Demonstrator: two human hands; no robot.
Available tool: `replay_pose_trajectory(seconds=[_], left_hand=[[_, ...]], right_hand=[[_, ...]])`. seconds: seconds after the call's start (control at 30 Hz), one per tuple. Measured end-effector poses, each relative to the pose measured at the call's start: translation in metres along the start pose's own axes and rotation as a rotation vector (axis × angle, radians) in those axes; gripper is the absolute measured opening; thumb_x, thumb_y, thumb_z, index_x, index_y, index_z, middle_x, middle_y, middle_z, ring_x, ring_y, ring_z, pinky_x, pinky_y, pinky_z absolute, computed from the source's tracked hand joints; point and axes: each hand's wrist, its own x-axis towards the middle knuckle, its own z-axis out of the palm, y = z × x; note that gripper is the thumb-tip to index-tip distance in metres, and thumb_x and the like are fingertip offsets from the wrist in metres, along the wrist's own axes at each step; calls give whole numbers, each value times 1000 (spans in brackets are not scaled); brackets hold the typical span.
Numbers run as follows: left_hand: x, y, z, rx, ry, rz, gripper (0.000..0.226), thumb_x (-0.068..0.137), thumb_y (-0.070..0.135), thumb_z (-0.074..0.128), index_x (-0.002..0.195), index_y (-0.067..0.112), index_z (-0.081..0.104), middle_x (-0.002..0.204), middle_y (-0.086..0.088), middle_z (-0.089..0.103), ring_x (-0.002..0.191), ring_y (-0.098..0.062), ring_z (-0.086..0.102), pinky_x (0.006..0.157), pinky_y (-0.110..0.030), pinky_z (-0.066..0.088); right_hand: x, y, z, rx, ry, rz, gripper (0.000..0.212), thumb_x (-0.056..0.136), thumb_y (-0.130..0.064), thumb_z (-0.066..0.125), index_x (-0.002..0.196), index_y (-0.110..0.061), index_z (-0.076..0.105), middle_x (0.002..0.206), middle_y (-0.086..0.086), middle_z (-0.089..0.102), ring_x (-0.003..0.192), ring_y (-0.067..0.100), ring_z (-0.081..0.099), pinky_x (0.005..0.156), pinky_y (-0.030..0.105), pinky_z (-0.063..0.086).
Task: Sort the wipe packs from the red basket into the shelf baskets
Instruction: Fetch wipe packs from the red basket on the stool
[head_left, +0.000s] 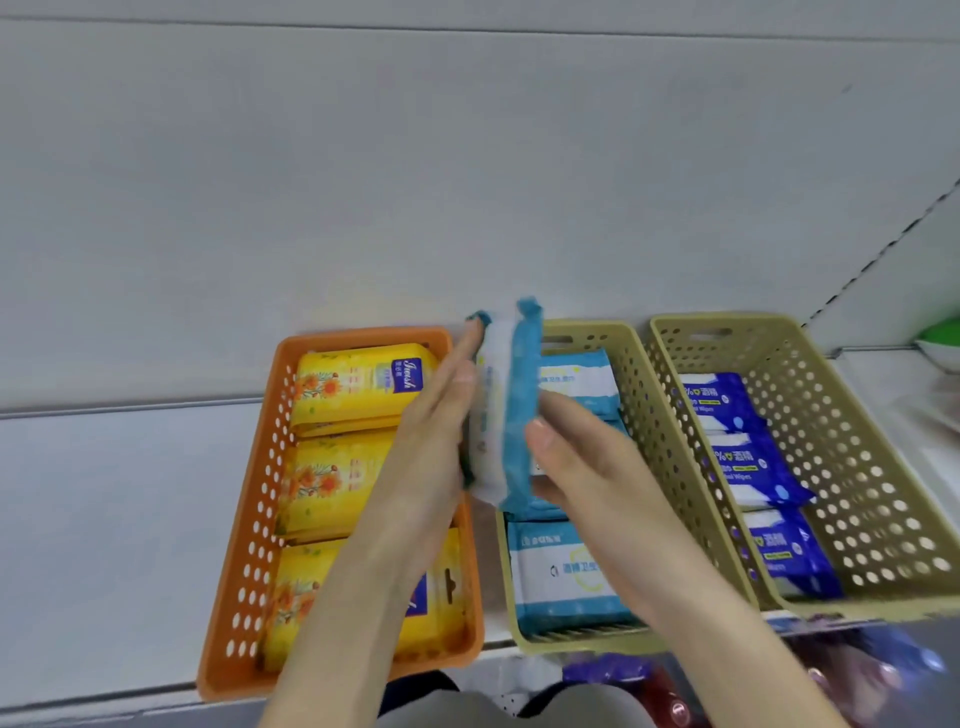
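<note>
Wipe packs (511, 415) in teal and white, two as far as I can tell, stand on edge between my hands, above the gap where the orange basket (244, 545) meets the middle beige basket (631, 374). My left hand (436, 431) lies flat against their left face, fingers straight and pressing, not curled round anything. My right hand (587, 457) has the real hold: thumb on the near teal edge, fingers wrapped to the far side, pinching the bundle against my left palm.

Most of the sorting looks done. The orange basket holds rows of yellow flower-print packs (337, 483) from back to front. The middle basket already has matching teal packs (561, 571) lying flat at the front and back, and my bundle hangs over the space between them, so I judge that is where it belongs. The right beige basket (831, 441) carries a row of dark blue alcohol wipes (748, 462) along its left side, with room beside them.

Down at the bottom edge a bit of the red basket (670, 696) shows, blurred, with something blue-purple lying by it. So I reckon a few packs are left to sort, though I cannot count them.
</note>
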Motion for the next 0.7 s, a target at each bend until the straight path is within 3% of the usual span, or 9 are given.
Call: replay_pose_trajectory(seconds=[0.07,0.13,0.23,0.33,0.5,0.6,0.7], left_hand=[[6,-10,-2,51,41,22,39,97,32,46,94,70,56,118,12,66,107,-7,64,91,-39,54],[8,-12,-6,27,117,0,33,95,30,50,122,49,54,109,8,70,94,-6,69,76,-32,58],[9,-12,-13,95,126,-3,21,93,31,53,104,23,69,97,2,74,85,-9,70,77,-37,56],[8,-9,-15,117,142,-13,18,91,28,57,86,16,69,85,4,75,75,-6,70,71,-33,57],[5,-15,-21,159,150,31,17,86,22,63,75,11,68,75,2,74,65,-7,67,53,-19,51],[3,-16,-22,212,40,6,19,82,16,67,76,-2,69,71,-7,73,60,-10,63,50,-18,47],[-2,-19,-18,263,-103,-45,27,74,23,70,77,-4,70,69,-9,72,59,-11,63,52,-21,46]], right_hand=[[0,5,3,-22,91,-10,30,83,-27,59,113,-24,63,109,-8,71,102,9,66,89,31,54],[1,9,0,9,154,11,23,89,-15,58,111,-19,65,106,-5,72,99,12,67,86,32,56],[-1,10,-6,80,137,62,22,91,-10,55,109,-15,66,103,-2,74,95,14,69,76,24,57],[-3,10,-11,102,87,94,24,90,-8,56,112,-13,65,103,1,74,96,16,70,75,25,57],[-6,13,-14,75,82,151,25,87,-11,61,111,-17,63,97,2,75,91,16,71,72,26,57],[-5,14,-22,58,195,93,33,76,-20,69,108,-19,62,95,1,74,90,16,70,76,28,57],[-7,12,-32,25,172,68,29,65,-23,71,93,-14,67,81,1,73,73,11,68,64,22,53]])
